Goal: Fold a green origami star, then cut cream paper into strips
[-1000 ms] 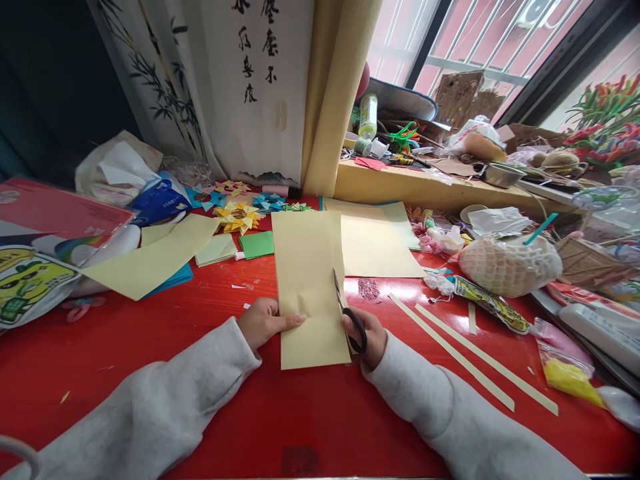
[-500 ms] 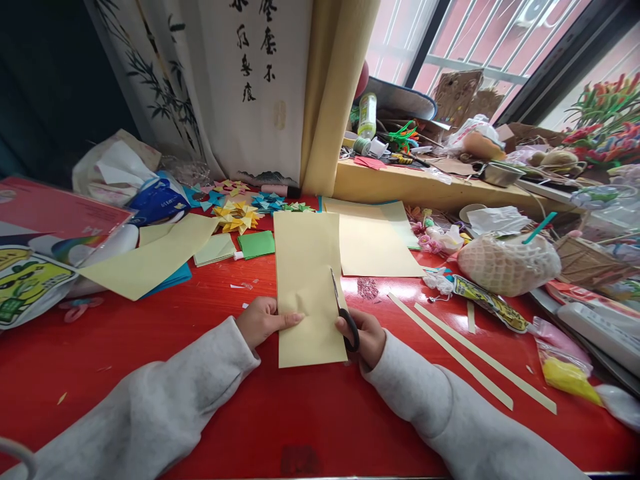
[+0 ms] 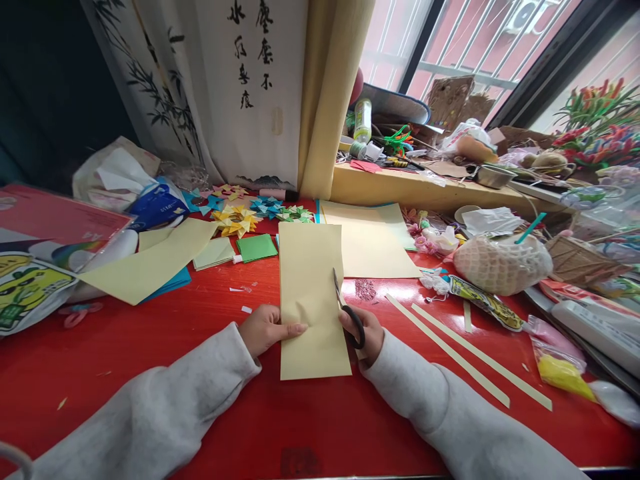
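Observation:
A pale yellow paper sheet (image 3: 313, 287) is held upright-lengthwise over the red table (image 3: 200, 407). My left hand (image 3: 267, 328) pinches its left edge, thumb on top and fingers underneath. At the right edge, my right hand (image 3: 367, 332) is closed around the black handles of the scissors (image 3: 357, 327). Their blades lie over the paper near its right edge, pointing away from me. A narrow strip hangs from that edge beside my right hand. Two long cut strips (image 3: 450, 350) rest on the table to the right.
Behind the sheet lie more cream papers (image 3: 375, 240), green paper squares (image 3: 257, 247) and folded paper stars (image 3: 236, 220). Bags and a curved yellow sheet (image 3: 150, 267) are at the left. A netted white object (image 3: 503, 263), packets and a power strip (image 3: 595, 333) crowd the right.
The paper and both hands sit slightly lower in view. A narrow strip now shows apart from the sheet's lower right edge, by my right hand. Both hands keep their holds.

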{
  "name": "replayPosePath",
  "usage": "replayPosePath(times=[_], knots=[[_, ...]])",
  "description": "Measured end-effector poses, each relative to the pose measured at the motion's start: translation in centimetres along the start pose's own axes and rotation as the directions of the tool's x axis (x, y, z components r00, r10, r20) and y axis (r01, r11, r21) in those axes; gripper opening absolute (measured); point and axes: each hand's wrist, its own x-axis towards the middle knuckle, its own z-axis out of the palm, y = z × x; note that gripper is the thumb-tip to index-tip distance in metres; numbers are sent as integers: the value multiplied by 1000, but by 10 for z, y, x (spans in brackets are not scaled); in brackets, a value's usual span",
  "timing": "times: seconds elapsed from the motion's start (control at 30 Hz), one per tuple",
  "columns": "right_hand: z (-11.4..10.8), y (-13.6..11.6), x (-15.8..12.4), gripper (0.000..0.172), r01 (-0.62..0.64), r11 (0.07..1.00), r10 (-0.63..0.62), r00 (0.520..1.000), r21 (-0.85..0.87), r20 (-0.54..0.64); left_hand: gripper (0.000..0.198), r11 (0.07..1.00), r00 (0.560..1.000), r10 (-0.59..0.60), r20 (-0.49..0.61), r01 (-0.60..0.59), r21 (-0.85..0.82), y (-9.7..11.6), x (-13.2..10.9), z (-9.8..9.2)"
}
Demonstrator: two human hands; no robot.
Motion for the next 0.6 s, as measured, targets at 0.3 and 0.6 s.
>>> replayPosePath(times=[0.3, 0.6], knots=[[2, 0, -1, 40, -3, 999, 2, 1000, -39, -9, 27, 1000, 1000, 5, 8, -5, -9, -1, 1, -1], [3, -4, -2, 41, 8, 999, -8, 1000, -37, -17, 28, 999, 1000, -14, -12, 15, 31, -1, 1, 0]])
